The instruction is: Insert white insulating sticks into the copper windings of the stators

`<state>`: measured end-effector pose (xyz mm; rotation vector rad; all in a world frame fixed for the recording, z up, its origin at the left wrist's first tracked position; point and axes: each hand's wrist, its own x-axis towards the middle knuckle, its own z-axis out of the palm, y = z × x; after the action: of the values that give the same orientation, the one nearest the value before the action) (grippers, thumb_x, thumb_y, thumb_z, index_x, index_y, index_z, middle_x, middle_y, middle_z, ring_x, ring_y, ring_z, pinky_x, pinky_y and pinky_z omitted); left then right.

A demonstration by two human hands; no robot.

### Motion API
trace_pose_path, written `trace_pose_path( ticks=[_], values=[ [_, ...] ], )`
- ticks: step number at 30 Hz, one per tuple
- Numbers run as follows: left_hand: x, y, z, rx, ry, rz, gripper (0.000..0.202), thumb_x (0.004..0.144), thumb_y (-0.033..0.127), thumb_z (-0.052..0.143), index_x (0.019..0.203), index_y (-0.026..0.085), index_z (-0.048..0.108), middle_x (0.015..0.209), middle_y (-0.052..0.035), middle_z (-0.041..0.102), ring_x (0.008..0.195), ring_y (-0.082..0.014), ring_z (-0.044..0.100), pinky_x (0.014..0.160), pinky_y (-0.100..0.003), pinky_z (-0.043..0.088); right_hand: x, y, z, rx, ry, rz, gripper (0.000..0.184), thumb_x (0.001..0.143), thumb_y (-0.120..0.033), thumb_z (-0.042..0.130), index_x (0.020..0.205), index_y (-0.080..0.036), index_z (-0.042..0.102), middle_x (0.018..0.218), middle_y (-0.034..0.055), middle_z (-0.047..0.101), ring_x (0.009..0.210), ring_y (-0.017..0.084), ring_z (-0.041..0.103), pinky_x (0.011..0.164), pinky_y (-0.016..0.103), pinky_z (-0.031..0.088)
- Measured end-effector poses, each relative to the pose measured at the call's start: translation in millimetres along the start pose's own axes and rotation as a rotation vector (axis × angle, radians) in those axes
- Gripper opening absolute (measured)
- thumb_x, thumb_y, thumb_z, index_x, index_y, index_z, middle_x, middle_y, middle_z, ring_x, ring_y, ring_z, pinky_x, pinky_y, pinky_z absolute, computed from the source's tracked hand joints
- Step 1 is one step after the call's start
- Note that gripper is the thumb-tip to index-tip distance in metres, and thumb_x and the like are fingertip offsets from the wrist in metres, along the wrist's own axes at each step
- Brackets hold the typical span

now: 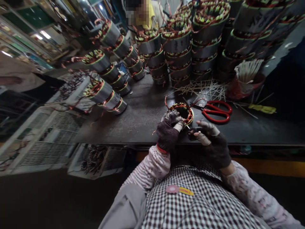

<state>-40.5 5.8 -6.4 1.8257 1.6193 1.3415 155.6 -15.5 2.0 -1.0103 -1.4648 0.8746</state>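
A round motor stator [184,112] with copper windings lies at the near edge of the dark workbench [143,117]. My left hand [168,130], in a dark fingerless glove with taped fingers, grips the stator's near rim with curled fingers. My right hand [209,140], gloved the same way, hovers just right of the stator with fingers pinched on a small dark thing I cannot make out.
Red-handled scissors [215,111] lie right of the stator, beside scattered white strips [205,89], a red bowl of strips [245,82] and a yellow tool [263,109]. Stacks of wound stators [178,47] fill the bench's back. Another person [143,14] sits behind them. Wire crates [47,140] stand left.
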Motion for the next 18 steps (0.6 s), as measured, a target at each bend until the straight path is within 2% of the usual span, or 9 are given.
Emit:
trace_pose_path(
  ticks=[3, 5, 9, 13, 15, 18],
  values=[
    [2.7, 0.1, -1.1, -0.053, -0.001, 0.075, 0.008, 0.105, 0.029, 0.082, 0.109, 0.024, 0.088, 0.111, -0.0051, 0.093, 0.11, -0.026, 0.088, 0.121, -0.056, 0.068, 15.9, -4.1, -1.8, 0.111, -0.072, 0.165, 0.033, 0.093, -0.053, 0.093, 0.107, -0.027, 0.079, 0.084, 0.0012, 0.084, 0.066, 0.021, 0.078, 0.059, 0.034, 0.069],
    [4.3, 1.5, -4.2, -0.012, -0.013, 0.125, 0.004, 0.103, 0.029, 0.085, 0.102, 0.026, 0.088, 0.106, -0.003, 0.093, 0.11, -0.0263, 0.088, 0.126, -0.061, 0.063, 22.1, -8.9, -4.9, 0.092, -0.155, 0.164, 0.034, 0.092, -0.055, 0.093, 0.094, -0.025, 0.077, 0.076, 0.0005, 0.079, 0.062, 0.02, 0.074, 0.055, 0.033, 0.065],
    [4.9, 6.8, -8.7, 0.048, -0.037, 0.118, 0.004, 0.1, 0.027, 0.088, 0.103, 0.028, 0.089, 0.106, -0.0012, 0.093, 0.107, -0.026, 0.087, 0.134, -0.067, 0.056, 26.2, -15.8, -8.1, -0.051, -0.186, 0.035, 0.021, 0.103, -0.047, 0.082, 0.103, -0.026, 0.082, 0.093, 0.0046, 0.085, 0.076, 0.022, 0.08, 0.071, 0.038, 0.071],
    [4.4, 11.3, -10.5, 0.053, -0.036, 0.106, 0.004, 0.101, 0.029, 0.088, 0.104, 0.028, 0.089, 0.109, -0.0019, 0.093, 0.112, -0.027, 0.087, 0.134, -0.066, 0.057, 32.8, -14.6, -5.4, -0.249, -0.198, -0.04, 0.018, 0.105, -0.044, 0.078, 0.108, -0.027, 0.084, 0.101, 0.0069, 0.088, 0.088, 0.026, 0.084, 0.083, 0.042, 0.072],
    [5.2, 12.1, -11.2, 0.055, -0.047, 0.114, 0.003, 0.101, 0.028, 0.088, 0.104, 0.029, 0.089, 0.109, -0.0013, 0.093, 0.111, -0.0267, 0.087, 0.134, -0.064, 0.057, 34.8, -15.1, -4.5, -0.306, -0.199, -0.037, 0.019, 0.105, -0.045, 0.077, 0.108, -0.027, 0.084, 0.1, 0.0072, 0.088, 0.088, 0.027, 0.084, 0.082, 0.042, 0.071],
    [6.9, 12.1, -12.1, 0.051, -0.066, 0.146, 0.003, 0.099, 0.026, 0.09, 0.101, 0.028, 0.088, 0.105, -0.0001, 0.092, 0.107, -0.0257, 0.087, 0.135, -0.063, 0.057, 32.9, -19.6, -5.3, -0.265, -0.175, -0.027, 0.019, 0.108, -0.043, 0.075, 0.108, -0.027, 0.083, 0.096, 0.0063, 0.087, 0.08, 0.023, 0.08, 0.075, 0.038, 0.068]
  ],
)
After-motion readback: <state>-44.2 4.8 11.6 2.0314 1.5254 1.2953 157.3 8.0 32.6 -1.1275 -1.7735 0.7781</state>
